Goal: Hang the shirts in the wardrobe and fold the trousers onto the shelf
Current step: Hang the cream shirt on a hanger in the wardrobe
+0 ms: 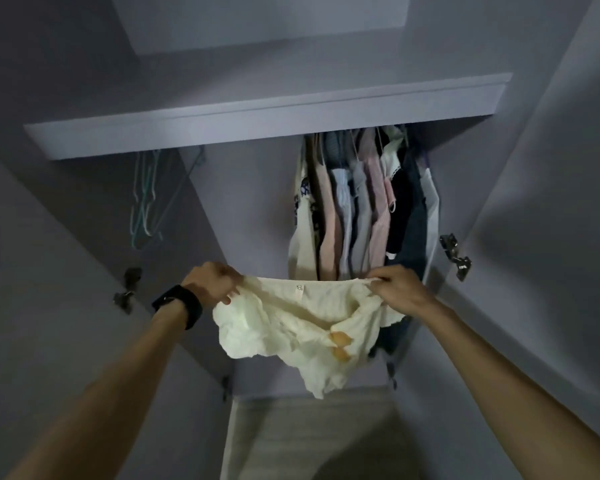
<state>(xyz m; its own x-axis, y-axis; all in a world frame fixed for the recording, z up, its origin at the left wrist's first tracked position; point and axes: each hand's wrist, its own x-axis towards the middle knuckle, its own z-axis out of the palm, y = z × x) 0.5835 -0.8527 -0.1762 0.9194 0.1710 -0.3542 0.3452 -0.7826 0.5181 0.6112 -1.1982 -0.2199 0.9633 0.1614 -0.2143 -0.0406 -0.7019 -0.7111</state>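
In your head view, your left hand and right hand each pinch the top edge of a cream, crinkled fabric garment, fingers curled round the cloth. You hold it stretched between them in front of the open grey wardrobe; its body hangs crumpled below, with two tan patches near the right. A black wristband sits on your left wrist. Far right, a row of hanging clothes fills the space under the grey shelf. Far left hang pale green empty hangers.
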